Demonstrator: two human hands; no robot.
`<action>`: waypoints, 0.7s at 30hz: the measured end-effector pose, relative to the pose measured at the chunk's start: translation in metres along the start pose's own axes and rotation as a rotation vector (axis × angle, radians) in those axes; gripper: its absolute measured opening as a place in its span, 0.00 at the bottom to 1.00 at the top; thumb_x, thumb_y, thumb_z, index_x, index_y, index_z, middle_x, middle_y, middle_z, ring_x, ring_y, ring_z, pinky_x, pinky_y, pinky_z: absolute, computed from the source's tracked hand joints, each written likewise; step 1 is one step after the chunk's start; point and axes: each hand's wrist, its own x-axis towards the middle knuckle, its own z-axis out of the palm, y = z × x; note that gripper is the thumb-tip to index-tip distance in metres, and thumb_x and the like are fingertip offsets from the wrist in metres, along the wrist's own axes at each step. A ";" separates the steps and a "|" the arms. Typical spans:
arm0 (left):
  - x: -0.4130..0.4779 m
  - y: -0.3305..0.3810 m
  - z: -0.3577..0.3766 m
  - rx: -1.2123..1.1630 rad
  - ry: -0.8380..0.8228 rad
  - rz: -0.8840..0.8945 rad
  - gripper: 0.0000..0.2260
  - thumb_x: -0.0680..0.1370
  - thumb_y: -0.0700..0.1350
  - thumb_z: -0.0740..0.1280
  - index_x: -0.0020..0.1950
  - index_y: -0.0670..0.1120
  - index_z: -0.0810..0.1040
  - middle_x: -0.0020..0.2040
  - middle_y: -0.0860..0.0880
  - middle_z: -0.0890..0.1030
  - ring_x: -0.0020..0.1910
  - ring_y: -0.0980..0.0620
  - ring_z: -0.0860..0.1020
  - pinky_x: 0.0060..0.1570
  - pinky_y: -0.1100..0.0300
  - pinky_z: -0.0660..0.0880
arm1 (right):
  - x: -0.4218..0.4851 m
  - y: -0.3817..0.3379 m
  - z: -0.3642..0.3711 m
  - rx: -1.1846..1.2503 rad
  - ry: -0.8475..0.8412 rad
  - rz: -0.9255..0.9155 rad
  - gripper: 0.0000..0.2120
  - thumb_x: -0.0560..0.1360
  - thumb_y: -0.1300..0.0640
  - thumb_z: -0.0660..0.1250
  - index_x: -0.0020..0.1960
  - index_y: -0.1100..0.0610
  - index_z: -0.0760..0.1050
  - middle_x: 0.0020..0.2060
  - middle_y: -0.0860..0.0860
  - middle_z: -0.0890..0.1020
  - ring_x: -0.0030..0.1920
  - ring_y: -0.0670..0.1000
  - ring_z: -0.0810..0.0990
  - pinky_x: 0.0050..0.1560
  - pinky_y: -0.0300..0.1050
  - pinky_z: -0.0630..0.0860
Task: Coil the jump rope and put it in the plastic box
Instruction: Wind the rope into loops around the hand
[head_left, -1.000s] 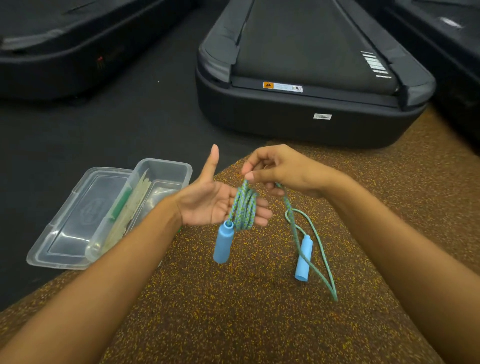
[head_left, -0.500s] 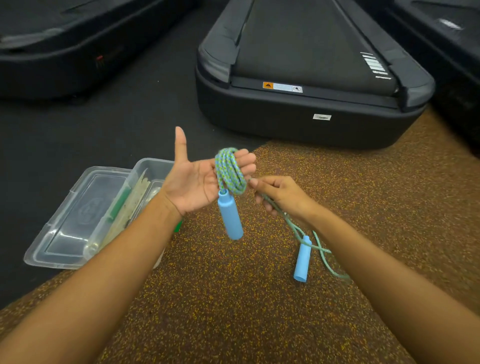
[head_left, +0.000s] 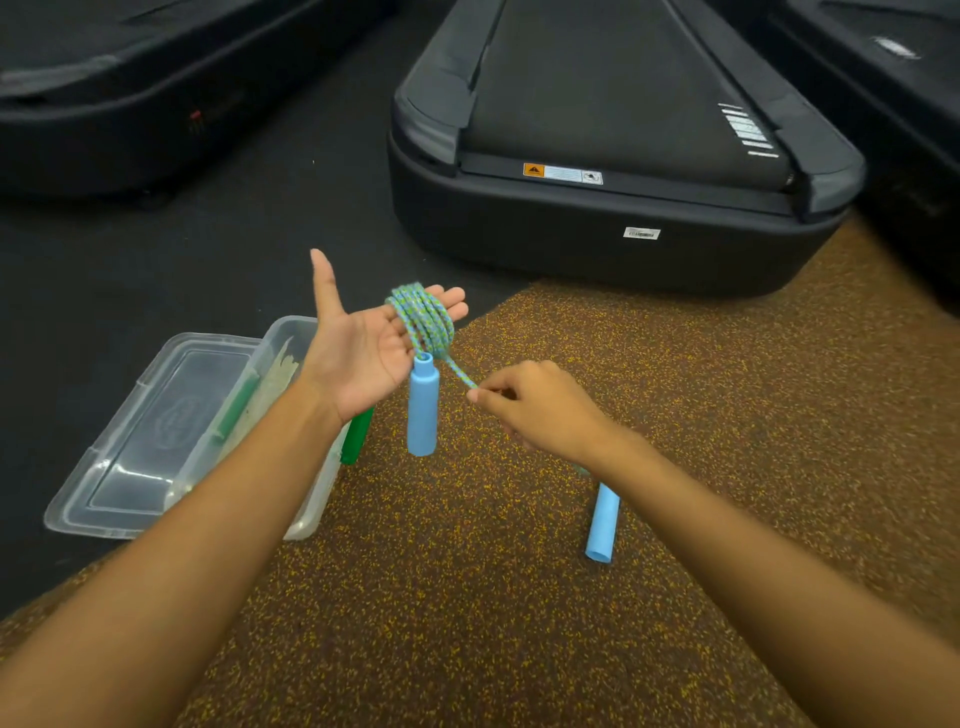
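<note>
Left hand (head_left: 363, 353): open, palm up, jump rope (head_left: 423, 319) coiled round fingers, one more turn than a second ago.
Right hand (head_left: 540, 410): pinching rope, now pulled low.
Plastic box (head_left: 291, 332): waiting.

The floor is in two parts. Nearest the camera lies a brown rubber mat flecked with yellow and orange specks (head_left: 675, 415), spreading across the lower and right side of the view. Beyond its slanting edge, to the left, is plain dark grey flooring (head_left: 156, 249). At the top centre stands the rear end of a black treadmill with a dark running belt and grey side rails (head_left: 613, 135); an orange-and-white warning sticker (head_left: 562, 174) sits on its back lip and a small white barcode label (head_left: 641, 233) on its end cover. Parts of two more black machines fill the upper left (head_left: 130, 104) and upper right (head_left: 893, 78) corners. Light is soft and even.
</note>
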 end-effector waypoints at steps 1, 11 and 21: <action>0.001 -0.001 0.000 0.019 0.017 -0.007 0.49 0.68 0.75 0.50 0.69 0.33 0.63 0.67 0.35 0.72 0.66 0.40 0.72 0.68 0.48 0.65 | -0.001 -0.006 -0.001 -0.073 0.027 -0.022 0.15 0.76 0.46 0.60 0.39 0.54 0.77 0.28 0.51 0.76 0.32 0.54 0.75 0.36 0.45 0.71; 0.001 -0.013 0.005 0.233 0.061 -0.154 0.50 0.67 0.76 0.44 0.67 0.36 0.68 0.62 0.40 0.78 0.60 0.46 0.77 0.58 0.52 0.75 | -0.009 -0.054 -0.039 -0.373 0.025 -0.179 0.12 0.74 0.47 0.62 0.52 0.52 0.77 0.46 0.56 0.77 0.54 0.59 0.76 0.44 0.45 0.64; 0.000 -0.028 0.014 0.412 -0.178 -0.461 0.50 0.66 0.77 0.43 0.59 0.36 0.76 0.55 0.36 0.81 0.56 0.44 0.80 0.61 0.53 0.73 | -0.004 -0.059 -0.078 -0.167 -0.065 -0.213 0.06 0.69 0.52 0.69 0.43 0.53 0.80 0.39 0.51 0.80 0.43 0.51 0.76 0.43 0.44 0.71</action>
